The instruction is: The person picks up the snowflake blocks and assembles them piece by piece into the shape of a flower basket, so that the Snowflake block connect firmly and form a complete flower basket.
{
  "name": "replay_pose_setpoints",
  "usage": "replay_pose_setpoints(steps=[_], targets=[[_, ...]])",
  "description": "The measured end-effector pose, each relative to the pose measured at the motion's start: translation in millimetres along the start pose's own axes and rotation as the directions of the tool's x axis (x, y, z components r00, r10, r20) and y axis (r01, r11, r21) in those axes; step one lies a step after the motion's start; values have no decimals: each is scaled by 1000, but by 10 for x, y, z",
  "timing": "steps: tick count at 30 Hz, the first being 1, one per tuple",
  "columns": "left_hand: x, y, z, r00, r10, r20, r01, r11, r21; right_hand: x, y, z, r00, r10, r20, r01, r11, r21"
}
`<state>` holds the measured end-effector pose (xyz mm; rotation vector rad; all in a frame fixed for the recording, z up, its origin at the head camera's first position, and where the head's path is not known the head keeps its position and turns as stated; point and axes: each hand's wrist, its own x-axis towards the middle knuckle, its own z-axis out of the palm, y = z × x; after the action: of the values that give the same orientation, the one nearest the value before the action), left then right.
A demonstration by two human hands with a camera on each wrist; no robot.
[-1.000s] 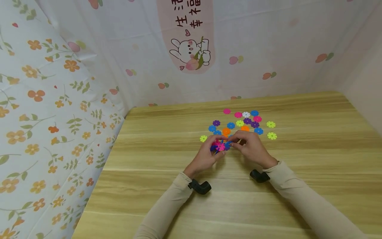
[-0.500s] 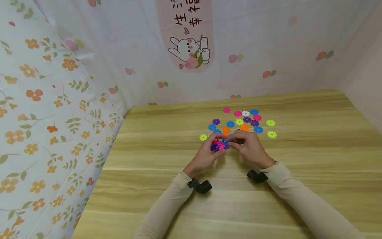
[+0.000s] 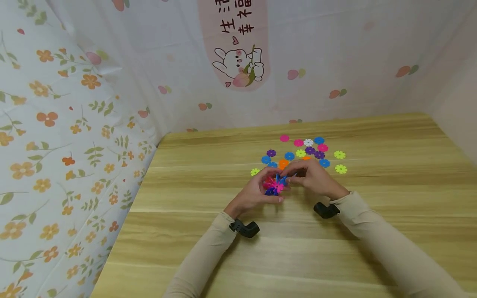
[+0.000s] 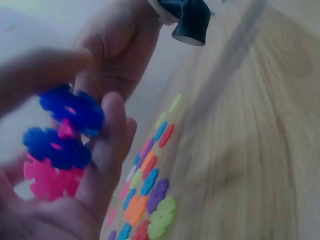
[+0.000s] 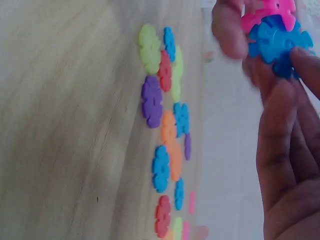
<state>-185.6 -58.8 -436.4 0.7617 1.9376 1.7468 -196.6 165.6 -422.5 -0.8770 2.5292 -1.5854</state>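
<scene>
A cluster of interlocking plastic snowflake discs (image 3: 277,188), pink and blue, is held up above the table between both hands. My left hand (image 3: 255,193) grips the cluster from the left, with fingers and thumb curved round it. In the left wrist view two dark blue discs (image 4: 57,148) and a pink disc (image 4: 50,180) sit joined in that grip. My right hand (image 3: 314,179) pinches a blue snowflake disc (image 5: 280,42) against the cluster's right side. Close by, a pink disc (image 5: 277,9) shows in the right wrist view. The fingers hide part of the cluster.
Loose snowflake discs lie spread on the wooden table (image 3: 186,182) beyond the hands, among them a purple disc (image 3: 271,153), a white disc (image 3: 308,142) and a yellow-green disc (image 3: 340,169). A patterned cloth (image 3: 313,54) hangs behind the table.
The cluster has turned slightly in the left hand, and more of its pink and dark blue discs shows. The left thumb has moved lower. The right hand still pinches the blue disc.
</scene>
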Motion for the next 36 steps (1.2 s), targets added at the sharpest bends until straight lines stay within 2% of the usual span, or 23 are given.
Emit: replay_pose_setpoints(steps=[3,5,8,11,15,19,24,27,30,34,36], targets=[[-68,82,-25,998,-29,-52,32,998,52,53,80,10,997,80,-5,-80,990,-119],[-127,140,-41,996,-49,-74,53,997,57,83,109,47,993,116,14,-110,968,-226],[-207,219,-56,993,-64,-96,68,997,43,132,127,144,990,116,74,-80,925,-372],[-235,219,-59,992,-55,-111,63,996,64,166,133,243,990,109,89,-54,878,-475],[-224,201,-42,996,-27,-90,30,999,33,196,118,305,989,110,94,-44,846,-531],[-213,191,-38,996,-17,-86,15,1000,-16,216,100,282,984,104,147,-17,869,-495],[-199,186,-21,996,0,-85,2,1000,21,130,80,178,981,120,153,-60,936,-347],[-190,180,-7,996,-12,-88,10,1000,-17,35,28,125,990,83,113,-58,977,-204],[-161,108,-18,993,-27,-115,28,1000,4,-20,-109,124,998,38,48,-33,994,-99],[-98,-45,-19,990,-27,-141,38,996,77,-32,-172,184,999,-21,-45,17,996,-84],[-72,-90,0,991,-24,-134,33,997,66,-41,-123,213,995,-55,-81,46,993,-106]])
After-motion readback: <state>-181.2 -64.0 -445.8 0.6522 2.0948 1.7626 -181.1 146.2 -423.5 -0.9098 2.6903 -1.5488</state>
